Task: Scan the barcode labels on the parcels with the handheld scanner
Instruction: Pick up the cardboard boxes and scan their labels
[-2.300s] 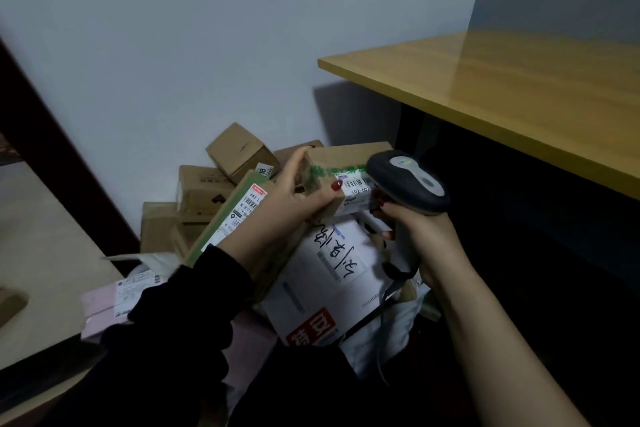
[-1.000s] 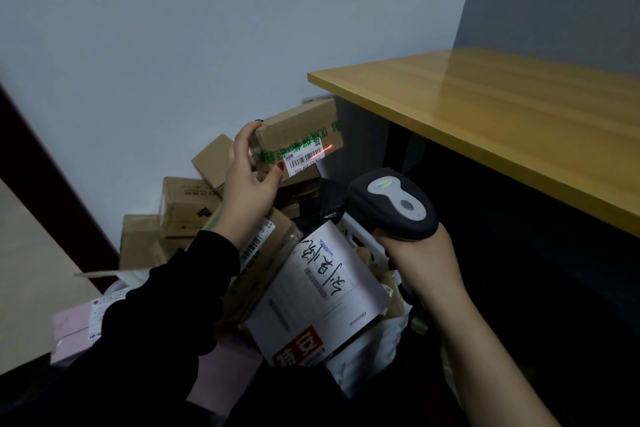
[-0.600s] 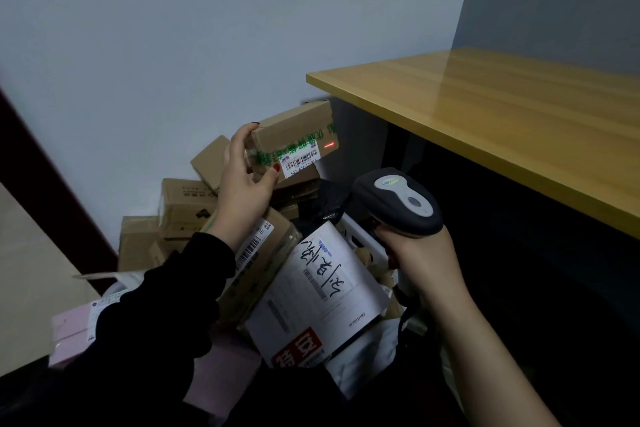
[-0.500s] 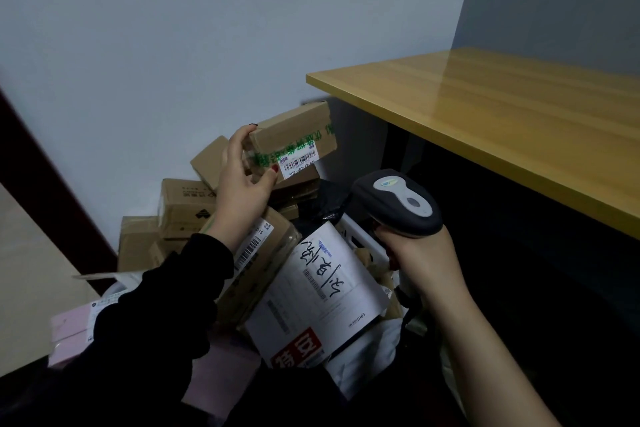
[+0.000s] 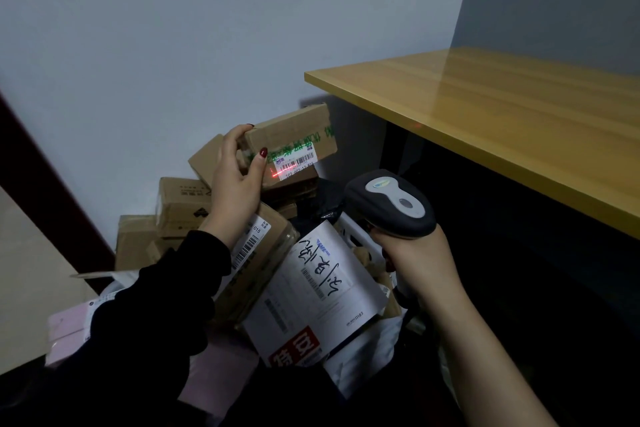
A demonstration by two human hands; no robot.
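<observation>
My left hand (image 5: 235, 180) holds a small brown cardboard parcel (image 5: 291, 137) with green printed tape, raised above the pile. Its white barcode label (image 5: 294, 163) faces me, and a red scanner line lies across the label's lower left. My right hand (image 5: 412, 253) grips the handle of the dark handheld scanner (image 5: 389, 204), whose head points up at the parcel from the lower right. Below lies a heap of parcels: a white envelope with handwriting (image 5: 318, 288) and a brown box with a barcode label (image 5: 256, 253).
Several brown boxes (image 5: 180, 204) are stacked against the white wall at the back left. A yellow wooden tabletop (image 5: 502, 114) juts out on the right above a dark space. A pink parcel (image 5: 67, 329) lies at the lower left on the pale floor.
The parcel has gone from low beside the scanner to raised above the pile. The red scanner line went out half a second ago and now shows on the label's lower left.
</observation>
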